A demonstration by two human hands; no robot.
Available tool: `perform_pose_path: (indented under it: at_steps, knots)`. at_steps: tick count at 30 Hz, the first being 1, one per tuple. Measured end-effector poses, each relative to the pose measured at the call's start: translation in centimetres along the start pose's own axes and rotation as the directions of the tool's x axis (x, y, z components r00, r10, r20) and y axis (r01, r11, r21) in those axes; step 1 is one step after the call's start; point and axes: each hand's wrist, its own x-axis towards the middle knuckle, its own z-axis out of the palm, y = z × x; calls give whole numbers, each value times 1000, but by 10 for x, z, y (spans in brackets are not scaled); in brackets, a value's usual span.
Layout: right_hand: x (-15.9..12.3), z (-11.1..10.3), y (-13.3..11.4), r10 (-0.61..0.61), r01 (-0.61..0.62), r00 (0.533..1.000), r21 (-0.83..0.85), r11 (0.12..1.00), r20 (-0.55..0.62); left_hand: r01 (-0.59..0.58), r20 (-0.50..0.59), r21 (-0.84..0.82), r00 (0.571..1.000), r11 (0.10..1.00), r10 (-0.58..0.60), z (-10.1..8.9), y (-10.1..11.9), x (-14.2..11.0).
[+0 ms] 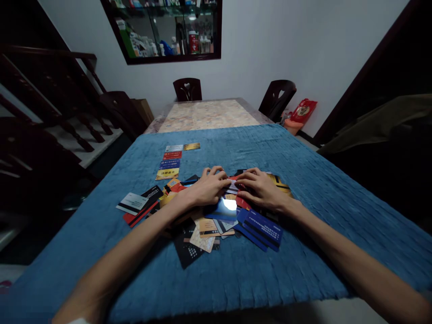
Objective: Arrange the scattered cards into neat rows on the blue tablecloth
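A loose heap of plastic cards lies on the blue cloth in front of me. My left hand [213, 185] rests on top of the heap, palm down, fingers apart. Across from it, my right hand [258, 189] also lies on the cards with its fingers spread. Between them are a pale card [232, 186] and a shiny blue card [221, 210] catching the light. Nearer me, blue cards [263, 228] overlap below my right hand, and a black card [187, 247] sits at the front. A white card [132, 203] lies at the left edge. My palms hide part of the heap.
Beyond the heap, a yellow card [168, 173], blue card [169, 164], red card [172, 155] and silver card [174, 148] form a column, with a gold card [192, 146] beside the top. The blue cloth [324, 202] covers the table's near part. Chairs [277, 96] stand around it.
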Motion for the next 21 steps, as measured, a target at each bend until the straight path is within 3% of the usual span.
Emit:
perform_pose_path:
  at_steps: [8,21]
  knots:
    - [7,-5,-14,11,-11,1000,-23,1000,20,-46,-33,15,998,999,47,-1,-2,-9]
    - [14,1,-23,45,-44,999,55,998,-19,-66,60,-39,996,997,68,-26,-11,-24]
